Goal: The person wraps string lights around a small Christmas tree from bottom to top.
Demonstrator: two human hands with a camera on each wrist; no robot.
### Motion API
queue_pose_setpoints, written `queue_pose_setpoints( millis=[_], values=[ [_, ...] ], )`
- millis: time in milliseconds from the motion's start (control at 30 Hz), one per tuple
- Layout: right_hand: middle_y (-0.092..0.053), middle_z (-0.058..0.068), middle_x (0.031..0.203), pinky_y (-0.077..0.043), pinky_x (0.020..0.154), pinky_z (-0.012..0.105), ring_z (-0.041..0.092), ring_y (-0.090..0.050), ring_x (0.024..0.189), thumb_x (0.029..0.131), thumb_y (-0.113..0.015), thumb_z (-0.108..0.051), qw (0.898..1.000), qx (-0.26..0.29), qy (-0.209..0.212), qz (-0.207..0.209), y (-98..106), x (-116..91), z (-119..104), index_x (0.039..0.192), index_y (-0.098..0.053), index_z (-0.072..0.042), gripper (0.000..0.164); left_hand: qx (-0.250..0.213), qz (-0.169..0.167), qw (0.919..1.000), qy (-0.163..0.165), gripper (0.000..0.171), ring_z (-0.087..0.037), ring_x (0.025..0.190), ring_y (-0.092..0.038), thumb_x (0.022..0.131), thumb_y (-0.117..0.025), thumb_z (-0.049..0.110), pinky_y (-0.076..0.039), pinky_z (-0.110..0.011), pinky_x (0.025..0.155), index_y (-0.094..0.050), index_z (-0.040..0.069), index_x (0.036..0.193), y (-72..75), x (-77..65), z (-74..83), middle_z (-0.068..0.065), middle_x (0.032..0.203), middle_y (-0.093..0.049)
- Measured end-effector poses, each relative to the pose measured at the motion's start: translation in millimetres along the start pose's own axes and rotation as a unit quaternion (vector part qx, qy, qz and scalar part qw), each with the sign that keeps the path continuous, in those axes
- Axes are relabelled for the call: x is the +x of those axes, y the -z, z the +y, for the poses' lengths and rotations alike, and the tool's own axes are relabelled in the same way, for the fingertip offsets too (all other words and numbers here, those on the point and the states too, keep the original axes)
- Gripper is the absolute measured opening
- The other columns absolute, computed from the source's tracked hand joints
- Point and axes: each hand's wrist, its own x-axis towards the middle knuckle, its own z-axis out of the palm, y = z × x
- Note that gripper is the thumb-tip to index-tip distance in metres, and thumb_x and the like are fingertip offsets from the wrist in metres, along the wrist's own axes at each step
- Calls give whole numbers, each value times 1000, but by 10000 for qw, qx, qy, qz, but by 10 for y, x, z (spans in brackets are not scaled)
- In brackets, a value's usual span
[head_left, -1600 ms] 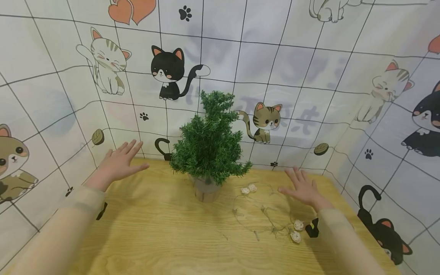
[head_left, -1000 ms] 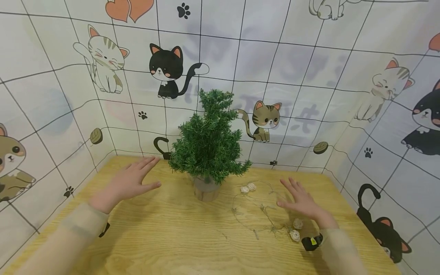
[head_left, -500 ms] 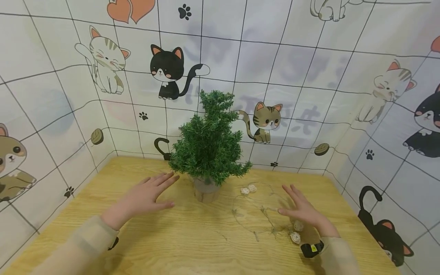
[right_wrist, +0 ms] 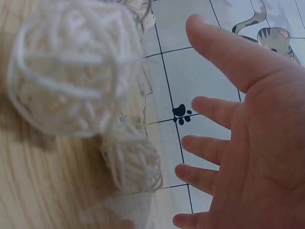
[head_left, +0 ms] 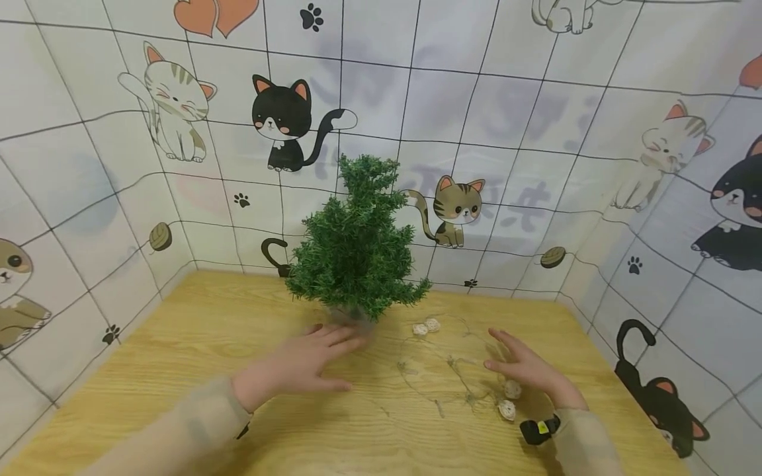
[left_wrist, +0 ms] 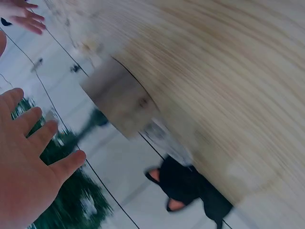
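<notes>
A small green artificial tree (head_left: 357,244) stands toward the back of the wooden table on a log-like wooden base (left_wrist: 121,98). My left hand (head_left: 303,363) is spread flat in front of the tree, its fingers overlapping the base in the head view and holding nothing. On the right, my right hand (head_left: 526,367) hovers with straight, parted fingers over a thin wire string (head_left: 458,377) that carries white woven balls. Two of those balls (head_left: 507,410) lie by the right wrist; another pair (head_left: 426,326) lies right of the tree. In the right wrist view a ball (right_wrist: 76,67) looms close beside the open palm.
Fabric printed with cartoon cats (head_left: 282,122) hangs behind and along both sides of the table (head_left: 250,304). Black bands (head_left: 538,430) with small devices sit at the wrists. The wire string spreads across the right half of the table.
My left hand has swept from the table's back left corner toward me and rightward, to the tree's base. My right hand has lowered slightly. Tree and string stay put.
</notes>
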Motion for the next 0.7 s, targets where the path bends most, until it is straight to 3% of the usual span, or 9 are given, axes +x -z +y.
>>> queue_pose_setpoints(
  millis=[200, 400, 533, 700],
  values=[
    [-24, 35, 149, -30, 100, 66, 56, -23, 134, 97, -60, -31, 9989, 260, -165, -354, 12, 7, 59, 145, -35, 7, 65, -335, -35, 9987, -372, 77, -24, 142, -28, 91, -49, 64, -28, -56, 107, -26, 27, 155, -114, 338, 238, 0, 157, -26],
    [-27, 35, 148, -35, 98, 63, 56, -28, 131, 99, -57, -30, 9980, 207, -267, -539, 17, -13, 58, 133, -55, 3, 48, -756, -506, 9935, -679, 73, -23, 146, -16, 94, -48, 60, -23, -51, 111, -19, 33, 156, -158, 710, 472, 5, 161, -10],
    [-30, 34, 147, -36, 98, 63, 56, -29, 131, 98, -58, -31, 9977, 96, -403, -534, 18, -32, 71, 130, -57, 4, 47, -1044, -787, 9881, -805, 71, -19, 146, -9, 97, -48, 56, -17, -49, 114, -16, 34, 156, -170, 989, 609, 8, 161, -2],
    [-31, 32, 147, -34, 99, 63, 54, -30, 132, 99, -56, -31, 9971, 110, -568, -500, 10, -26, 97, 130, -57, 5, 48, -1042, -1177, 9847, -752, 71, -16, 146, -5, 96, -45, 60, -11, -48, 115, -11, 40, 155, -230, 1282, 767, 12, 161, 0]
  ],
)
